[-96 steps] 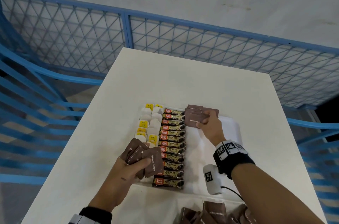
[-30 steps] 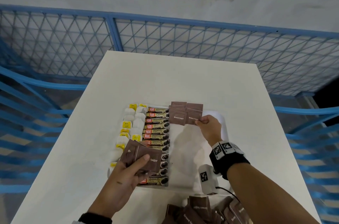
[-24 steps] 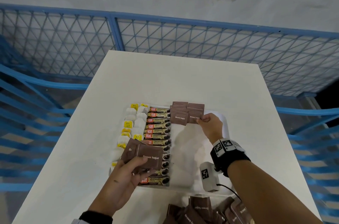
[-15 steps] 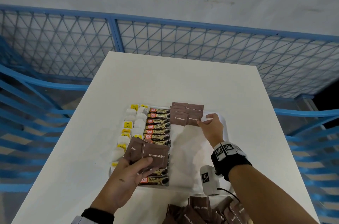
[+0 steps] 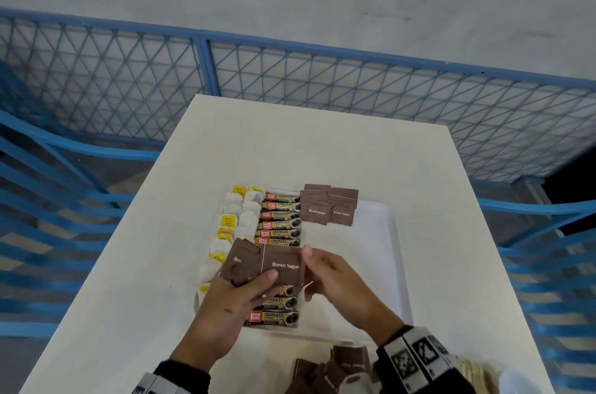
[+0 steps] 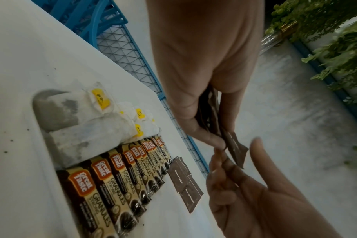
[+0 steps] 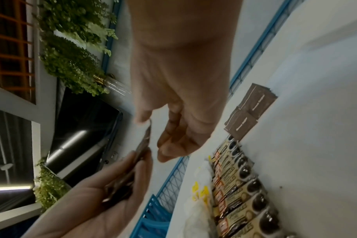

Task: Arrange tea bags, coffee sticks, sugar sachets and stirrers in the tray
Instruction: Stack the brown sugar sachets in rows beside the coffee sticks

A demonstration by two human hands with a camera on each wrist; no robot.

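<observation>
On the white worktop sat the tray; above its coffee sticks my left hand gripped a fan of sugar sachets, my right hand reaching loosely beside them, holding nothing.

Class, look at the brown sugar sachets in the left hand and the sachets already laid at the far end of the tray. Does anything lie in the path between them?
Nothing visible does. From the held sachets in the left hand, bare tray floor runs to the laid sachets. The coffee sticks lie left of that path. The right hand is at the held sachets.
</observation>
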